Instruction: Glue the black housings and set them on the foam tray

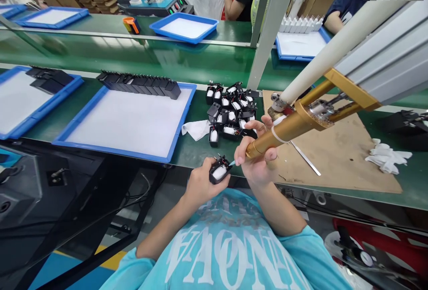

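Observation:
My left hand (pixel 200 181) is closed around a small black housing (pixel 220 172) with a white part inside and thin wires and prongs at its top. My right hand (pixel 259 165) wraps round the lower end of a gold dispensing gun (pixel 281 133), which slants down from the upper right. The gun's pale teal nozzle (pixel 232 163) points at the right side of the housing's open top; whether it touches cannot be made out. Just beyond my hands lies a pile of similar black housings (pixel 231 115) with white parts inside.
A blue-rimmed tray (pixel 169 149) holds a row of black housings (pixel 140 86). A white cloth (pixel 196 129) lies beside the pile. On the right, a cardboard sheet (pixel 354 161) bears tweezers (pixel 306 158) and crumpled white tissue (pixel 388 157). A metal post (pixel 267 31) rises behind.

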Demonstrator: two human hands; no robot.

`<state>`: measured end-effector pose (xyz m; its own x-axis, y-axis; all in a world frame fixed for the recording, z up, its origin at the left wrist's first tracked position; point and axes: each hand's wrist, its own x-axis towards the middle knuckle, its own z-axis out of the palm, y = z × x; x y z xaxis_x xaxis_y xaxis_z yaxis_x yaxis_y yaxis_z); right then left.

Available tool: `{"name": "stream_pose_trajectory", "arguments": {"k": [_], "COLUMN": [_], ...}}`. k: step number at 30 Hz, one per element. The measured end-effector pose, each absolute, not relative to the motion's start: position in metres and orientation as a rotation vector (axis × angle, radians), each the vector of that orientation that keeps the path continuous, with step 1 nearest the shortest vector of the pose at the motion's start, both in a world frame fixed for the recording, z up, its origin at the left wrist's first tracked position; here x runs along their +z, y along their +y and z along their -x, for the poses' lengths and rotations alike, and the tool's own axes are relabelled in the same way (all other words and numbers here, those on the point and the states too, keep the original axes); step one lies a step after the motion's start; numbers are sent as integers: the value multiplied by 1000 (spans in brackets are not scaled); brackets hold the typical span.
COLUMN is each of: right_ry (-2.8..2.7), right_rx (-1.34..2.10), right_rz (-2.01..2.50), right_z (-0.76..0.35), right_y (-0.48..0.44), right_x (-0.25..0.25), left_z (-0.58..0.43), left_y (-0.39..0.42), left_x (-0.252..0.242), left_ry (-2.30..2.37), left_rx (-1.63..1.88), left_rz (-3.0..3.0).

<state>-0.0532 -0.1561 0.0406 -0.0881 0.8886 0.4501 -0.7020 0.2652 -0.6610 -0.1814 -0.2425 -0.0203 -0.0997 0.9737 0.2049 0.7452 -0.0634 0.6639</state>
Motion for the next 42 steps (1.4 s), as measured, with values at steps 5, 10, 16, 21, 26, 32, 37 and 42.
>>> {"name": "stream_pose_trajectory", "arguments": {"k": [5, 10, 16, 21, 26, 32, 37, 42], "right_ry": [-995, -967, -957, -950, -983, -1003, -959, -916], "right_rx": [1345, 1375, 1372, 1390, 1447, 1433, 1427, 1403], "right_rz": [202, 164, 173, 185, 175, 105, 84, 82], "right_z": [54, 55, 59, 67, 73, 73, 74, 70], "right_y": [-156, -156, -157, -160, -164, -165, -164, -161], "right_x": [39, 39, 42, 46, 49, 48, 48, 45], "left_z": [180, 181, 180, 176, 169, 168, 169, 178], "left_y": [-242, -242, -239, -232, -229, -226, -226, -227], "left_x": [-15, -17, -27, -36, -42, -41, -38, -44], "left_ry": [1853, 1862, 1921, 1933, 1870, 1782, 1777, 1826], "left_rx": [962, 1003, 1026, 1092, 1239, 1442, 1432, 1072], "left_rz": [-1803, -1811, -1836, -1831, -1876, -1979, -1993, -1914]}}
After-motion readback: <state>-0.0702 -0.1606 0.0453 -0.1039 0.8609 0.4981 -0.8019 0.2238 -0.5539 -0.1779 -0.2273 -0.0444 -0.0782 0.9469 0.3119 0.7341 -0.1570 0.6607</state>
